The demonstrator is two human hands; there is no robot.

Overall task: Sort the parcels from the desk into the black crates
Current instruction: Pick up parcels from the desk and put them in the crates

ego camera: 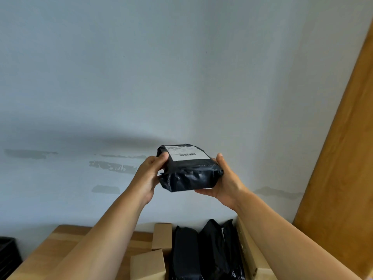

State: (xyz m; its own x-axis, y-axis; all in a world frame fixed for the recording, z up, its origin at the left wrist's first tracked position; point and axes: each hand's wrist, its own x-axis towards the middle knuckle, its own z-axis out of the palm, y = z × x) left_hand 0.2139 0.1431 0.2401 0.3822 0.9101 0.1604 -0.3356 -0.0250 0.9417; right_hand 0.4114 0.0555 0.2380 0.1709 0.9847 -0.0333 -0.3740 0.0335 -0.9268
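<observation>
At the far left edge a black crate (8,253) shows beside the wooden worktop (60,245); only a corner of it is in view. The left hand (148,176) grips the left end of a black parcel (189,172), thumb on top beside the white label (186,152), fingers hidden behind. The right hand (224,182) cups the parcel's right end, thumb up its side and fingers beneath. The parcel is held up in front of the wall, well above the worktop, label up. The step looks like reading the label, so it pays to keep the thumbs off the print and tilt the label toward the eyes. Below, more black parcels (203,253) stand in an open cardboard box (161,237), unsorted. Carrying the held parcel to the crate means swinging left and looking down first.
</observation>
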